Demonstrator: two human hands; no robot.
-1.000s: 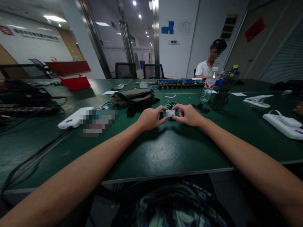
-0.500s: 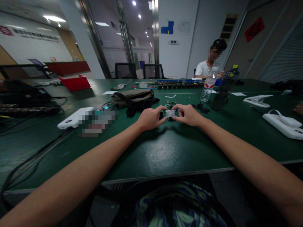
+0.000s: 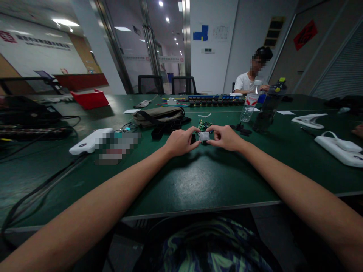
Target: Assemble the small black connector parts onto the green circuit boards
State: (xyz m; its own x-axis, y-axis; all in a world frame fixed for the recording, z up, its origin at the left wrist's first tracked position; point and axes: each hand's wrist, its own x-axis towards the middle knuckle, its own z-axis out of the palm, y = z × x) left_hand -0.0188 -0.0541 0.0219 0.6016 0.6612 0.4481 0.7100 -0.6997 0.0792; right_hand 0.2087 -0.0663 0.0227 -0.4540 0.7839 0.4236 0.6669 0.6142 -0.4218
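Note:
Between my two hands is a small, flat, light-grey rectangular piece [image 3: 203, 136], its broad face toward me. My left hand [image 3: 181, 142] pinches its left edge with thumb and finger. On the opposite edge, my right hand [image 3: 225, 138] pinches it the same way. Just behind it lie small green circuit boards [image 3: 204, 124]; whether they touch the grey piece I cannot tell. Black plastic parts [image 3: 241, 129] sit right of my right hand. Black trays [image 3: 166, 129] lie beyond my left hand, beside a grey-brown pouch [image 3: 159, 116].
A water bottle [image 3: 249, 104] and a dark bottle [image 3: 269, 107] stand at the right, with a white power bank [image 3: 338, 150] farther right. Another white power bank [image 3: 90, 141] with cables is at the left. A co-worker [image 3: 249, 81] sits across the green table [image 3: 195, 185].
My hands and the grey piece stay in nearly the same place. Across the table, the co-worker's hand has shifted slightly.

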